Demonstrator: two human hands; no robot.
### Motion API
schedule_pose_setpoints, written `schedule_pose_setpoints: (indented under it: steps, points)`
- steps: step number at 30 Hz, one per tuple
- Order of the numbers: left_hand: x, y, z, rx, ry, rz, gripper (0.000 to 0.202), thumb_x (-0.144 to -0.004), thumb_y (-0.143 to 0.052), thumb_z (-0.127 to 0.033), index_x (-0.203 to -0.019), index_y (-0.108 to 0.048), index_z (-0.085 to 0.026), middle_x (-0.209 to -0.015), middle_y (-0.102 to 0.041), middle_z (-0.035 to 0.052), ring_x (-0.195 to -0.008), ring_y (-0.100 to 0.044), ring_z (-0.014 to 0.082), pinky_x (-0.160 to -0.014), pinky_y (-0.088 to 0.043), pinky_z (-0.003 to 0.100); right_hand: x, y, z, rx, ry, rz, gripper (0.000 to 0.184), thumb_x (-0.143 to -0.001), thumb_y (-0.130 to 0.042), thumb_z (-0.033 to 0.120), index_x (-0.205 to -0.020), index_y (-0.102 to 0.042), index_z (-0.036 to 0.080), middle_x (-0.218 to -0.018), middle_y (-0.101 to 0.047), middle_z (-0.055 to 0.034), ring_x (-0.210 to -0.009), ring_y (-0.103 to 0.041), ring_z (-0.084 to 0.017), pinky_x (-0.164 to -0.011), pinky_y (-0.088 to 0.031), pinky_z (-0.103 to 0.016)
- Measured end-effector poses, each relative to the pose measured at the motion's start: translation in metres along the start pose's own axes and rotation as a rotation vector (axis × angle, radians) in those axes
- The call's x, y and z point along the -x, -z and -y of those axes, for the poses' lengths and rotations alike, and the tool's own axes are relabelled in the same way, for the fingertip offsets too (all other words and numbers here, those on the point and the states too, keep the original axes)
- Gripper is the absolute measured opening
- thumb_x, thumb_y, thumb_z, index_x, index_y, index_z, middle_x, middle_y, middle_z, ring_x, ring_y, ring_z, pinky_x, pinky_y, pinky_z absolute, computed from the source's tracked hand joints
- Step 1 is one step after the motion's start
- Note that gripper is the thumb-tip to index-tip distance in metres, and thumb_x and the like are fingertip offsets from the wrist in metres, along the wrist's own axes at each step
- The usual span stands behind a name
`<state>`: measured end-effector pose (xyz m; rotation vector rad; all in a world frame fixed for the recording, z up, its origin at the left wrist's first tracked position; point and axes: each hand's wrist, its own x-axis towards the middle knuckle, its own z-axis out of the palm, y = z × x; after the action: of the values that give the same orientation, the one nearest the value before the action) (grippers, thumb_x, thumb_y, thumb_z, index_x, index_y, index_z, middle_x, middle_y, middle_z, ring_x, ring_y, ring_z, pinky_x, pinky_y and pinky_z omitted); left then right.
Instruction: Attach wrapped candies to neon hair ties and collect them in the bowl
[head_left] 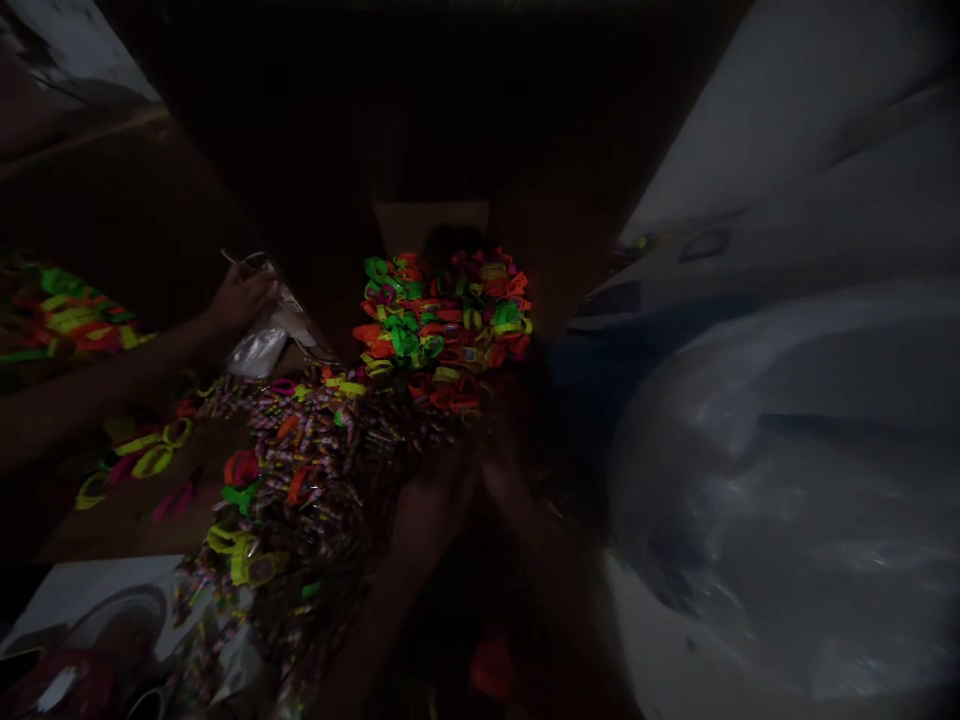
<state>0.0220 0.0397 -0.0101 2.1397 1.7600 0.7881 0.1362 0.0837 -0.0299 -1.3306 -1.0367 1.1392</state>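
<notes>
Two hands sit low in the middle of my view, but it is very dark there. The left hand [429,515] and the right hand [514,485] are close together at the near edge of a big heap of candy strings [307,460]. The strings are full of tiny wrapped sweets. I cannot tell how far the fingers are open or if they have hold of anything.

Just past the hands, near the far edge of the brown counter [142,520], is a tall pile of bright plastic loops [442,320] in green, orange, red and yellow. It touches the candy strings. More loops [154,460] lie apart on the left side of the counter, and some sit on top of the candy.

A co-worker's arm [112,385] comes in from the left. That person's hand [240,300] is on a small clear plastic bag [262,345]. Behind that arm, at the left edge, is another colorful heap [67,310].

A huge clear plastic sack [750,500] fills the right side, and it looks puffy. In the bottom left corner, a round bowl [112,625] sits on something white, but it is too dim to see what is in it.
</notes>
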Motion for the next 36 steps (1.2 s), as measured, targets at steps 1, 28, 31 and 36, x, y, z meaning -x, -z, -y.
schedule_pose_setpoints:
  steps: [1, 28, 31, 36]
  points:
    - [0.0, -0.001, 0.0, 0.006, 0.0, 0.004, 0.023, -0.093, -0.055, -0.026, -0.116, -0.058, -0.023, -0.106, -0.07, 0.0059, -0.09, -0.07, 0.018, -0.075, -0.057, 0.026, 0.0, 0.0, 0.001, 0.004, -0.029, 0.006, 0.036, -0.084, -0.053, 0.053, -0.106, -0.057, 0.025, -0.108, -0.067, -0.0053, -0.11, -0.06, -0.023, -0.098, -0.044, -0.037]
    - [-0.004, 0.005, -0.005, 0.294, 0.176, 0.067, 0.036, -0.087, -0.057, -0.026, -0.123, -0.062, -0.023, -0.105, -0.074, 0.0046, -0.094, -0.071, 0.0195, -0.081, -0.057, 0.028, 0.008, 0.001, 0.012, 0.108, 0.032, 0.067, 0.032, -0.088, -0.049, 0.05, -0.107, -0.052, 0.025, -0.089, -0.065, -0.0009, -0.083, -0.062, -0.018, -0.078, -0.047, -0.03]
    - [-0.005, 0.006, -0.006, 0.31, 0.167, 0.051, 0.035, -0.087, -0.057, -0.026, -0.121, -0.062, -0.022, -0.105, -0.074, 0.0054, -0.096, -0.07, 0.0199, -0.086, -0.056, 0.03, 0.009, 0.001, 0.013, 0.087, 0.035, 0.062, 0.031, -0.087, -0.051, 0.05, -0.105, -0.052, 0.025, -0.093, -0.066, -0.0016, -0.085, -0.062, -0.018, -0.079, -0.047, -0.03]
    - [-0.004, 0.006, -0.008, 0.269, 0.186, 0.053, 0.036, -0.088, -0.056, -0.029, -0.124, -0.06, -0.021, -0.108, -0.073, 0.0069, -0.091, -0.071, 0.0207, -0.082, -0.056, 0.031, 0.009, 0.002, 0.013, 0.105, -0.001, 0.09, 0.033, -0.087, -0.05, 0.052, -0.108, -0.051, 0.026, -0.09, -0.066, -0.0013, -0.081, -0.062, -0.018, -0.076, -0.047, -0.03]
